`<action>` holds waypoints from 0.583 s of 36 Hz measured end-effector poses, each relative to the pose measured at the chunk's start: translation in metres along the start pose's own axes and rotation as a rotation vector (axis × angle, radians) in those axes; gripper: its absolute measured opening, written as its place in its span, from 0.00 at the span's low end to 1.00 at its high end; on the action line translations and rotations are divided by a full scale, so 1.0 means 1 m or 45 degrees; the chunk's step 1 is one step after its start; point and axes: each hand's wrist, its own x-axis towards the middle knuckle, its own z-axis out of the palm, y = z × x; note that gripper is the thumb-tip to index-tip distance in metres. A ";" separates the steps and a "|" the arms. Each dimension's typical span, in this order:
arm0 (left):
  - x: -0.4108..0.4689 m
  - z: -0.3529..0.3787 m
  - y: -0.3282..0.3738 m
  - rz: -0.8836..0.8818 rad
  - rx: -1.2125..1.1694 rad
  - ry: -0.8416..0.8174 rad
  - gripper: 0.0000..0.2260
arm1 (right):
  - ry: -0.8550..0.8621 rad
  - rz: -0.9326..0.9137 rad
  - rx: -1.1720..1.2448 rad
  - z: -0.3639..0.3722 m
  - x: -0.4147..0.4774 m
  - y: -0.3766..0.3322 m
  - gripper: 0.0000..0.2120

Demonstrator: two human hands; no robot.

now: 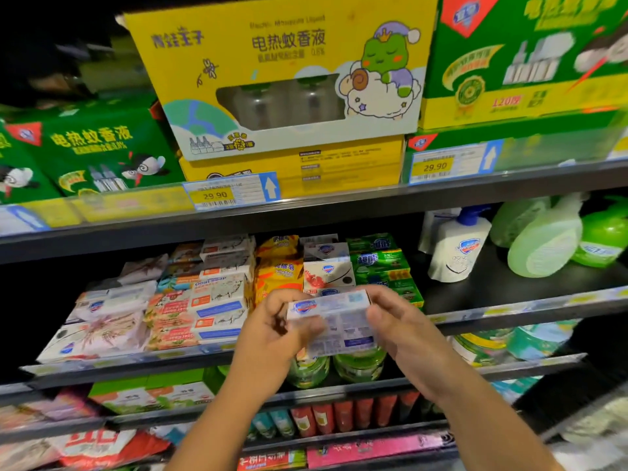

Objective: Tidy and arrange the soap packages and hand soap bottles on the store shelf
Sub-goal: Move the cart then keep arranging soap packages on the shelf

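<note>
Store shelving fills the view. Nearest: left grip (272,331) and right grip (404,334), both curled round one white soap box (334,321) — held by its two ends, in the air just in front of the middle shelf (136,363). Behind it, stacked soap packages (221,294); further right, a white hand soap bottle (455,248) beside green bottles (543,239). Top shelf — yellow carton (289,73).

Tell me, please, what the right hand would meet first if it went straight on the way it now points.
Probably the stack of white soap boxes on the shelf, just behind the soap box that the right hand holds; depth is unclear.
</note>
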 end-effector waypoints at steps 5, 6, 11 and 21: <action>0.001 0.013 0.010 -0.154 -0.070 0.092 0.16 | 0.226 -0.073 -0.015 0.008 0.002 0.000 0.17; 0.000 0.012 0.011 -0.175 -0.066 0.031 0.16 | 0.275 -0.060 -0.003 0.009 0.002 0.000 0.15; -0.011 -0.005 0.003 -0.144 0.170 -0.382 0.31 | 0.254 0.090 0.301 0.005 0.001 -0.002 0.07; -0.014 -0.008 0.013 -0.245 -0.110 0.053 0.15 | -0.057 0.093 0.028 0.005 -0.001 0.004 0.16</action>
